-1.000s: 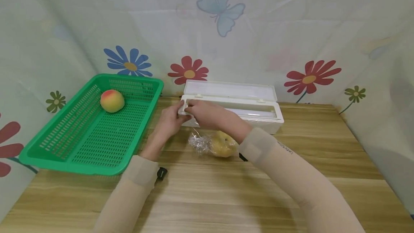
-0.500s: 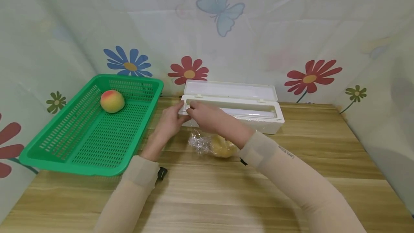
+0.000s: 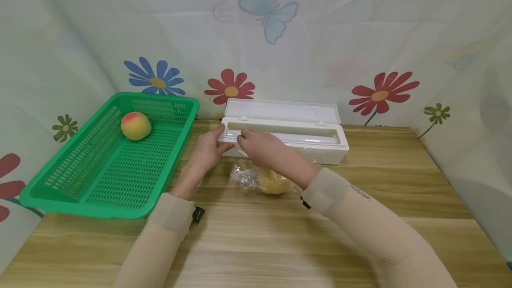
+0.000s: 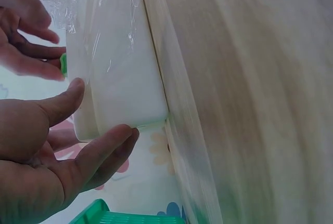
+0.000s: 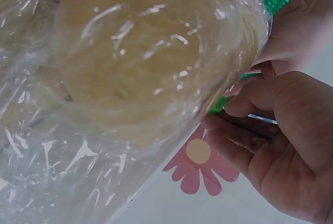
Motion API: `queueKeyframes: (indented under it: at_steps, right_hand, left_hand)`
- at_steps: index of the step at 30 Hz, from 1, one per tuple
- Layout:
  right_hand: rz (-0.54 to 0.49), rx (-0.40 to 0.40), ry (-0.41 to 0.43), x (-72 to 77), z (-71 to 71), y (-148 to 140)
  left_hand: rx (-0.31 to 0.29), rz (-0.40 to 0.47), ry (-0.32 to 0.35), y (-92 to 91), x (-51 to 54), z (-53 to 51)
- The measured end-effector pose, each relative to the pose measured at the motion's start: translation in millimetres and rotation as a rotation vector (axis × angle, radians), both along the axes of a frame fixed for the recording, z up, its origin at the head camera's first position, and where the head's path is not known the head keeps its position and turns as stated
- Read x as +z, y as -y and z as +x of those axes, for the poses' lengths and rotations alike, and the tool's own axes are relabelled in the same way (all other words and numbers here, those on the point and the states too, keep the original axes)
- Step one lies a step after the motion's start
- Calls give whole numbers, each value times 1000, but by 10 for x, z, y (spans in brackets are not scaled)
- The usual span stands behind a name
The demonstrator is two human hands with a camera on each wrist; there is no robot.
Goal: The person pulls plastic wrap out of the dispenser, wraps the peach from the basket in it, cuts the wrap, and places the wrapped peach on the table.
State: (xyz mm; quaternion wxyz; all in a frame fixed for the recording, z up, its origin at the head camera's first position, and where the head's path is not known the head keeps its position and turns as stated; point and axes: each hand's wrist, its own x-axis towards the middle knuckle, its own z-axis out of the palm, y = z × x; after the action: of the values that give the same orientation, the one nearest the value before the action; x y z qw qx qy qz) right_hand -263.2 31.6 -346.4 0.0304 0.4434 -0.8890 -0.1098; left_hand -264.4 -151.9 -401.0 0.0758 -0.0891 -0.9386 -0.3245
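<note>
A white cling film dispenser box (image 3: pixel 334 158) lies on the table, lid (image 3: pixel 280 109) raised and film roll (image 3: pixel 306 138) inside. My left hand (image 3: pixel 206 150) grips its left end; in the left wrist view, thumb and fingers are around that end. My right hand (image 3: pixel 262 148) is at the front rim, right of the left hand. It pinches a small green slide cutter (image 5: pixel 218 104), visible in the right wrist view. Clear film hangs over the front of the box. Before it sits a yellow fruit (image 3: pixel 272 183) under film, partly hidden by my right hand; its kind is unclear.
A green plastic basket (image 3: pixel 90 210) stands on the left, with a peach (image 3: pixel 136 126) inside. Crumpled film (image 3: pixel 244 178) lies beside the wrapped fruit. A printed cloth (image 3: pixel 312 52) hangs behind the wooden table (image 3: pixel 256 243).
My right hand has slid a little to the right along the rim of the box. The left hand keeps its grip on the left end. The camera view has shifted slightly.
</note>
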Motion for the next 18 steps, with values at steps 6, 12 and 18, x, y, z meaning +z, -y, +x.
queueKeyframes:
  at_steps: [6,12,18]
  right_hand:
    - [-13,-9,-23,-47,48,-49]
    - [-24,-22,-45,-47,68,-89]
    - [-40,-39,-64,-67,77,-160]
  left_hand:
    - [-11,2,-17,4,-14,1]
    - [-14,11,-9,4,-12,-9]
    - [-10,19,15,9,-9,-11]
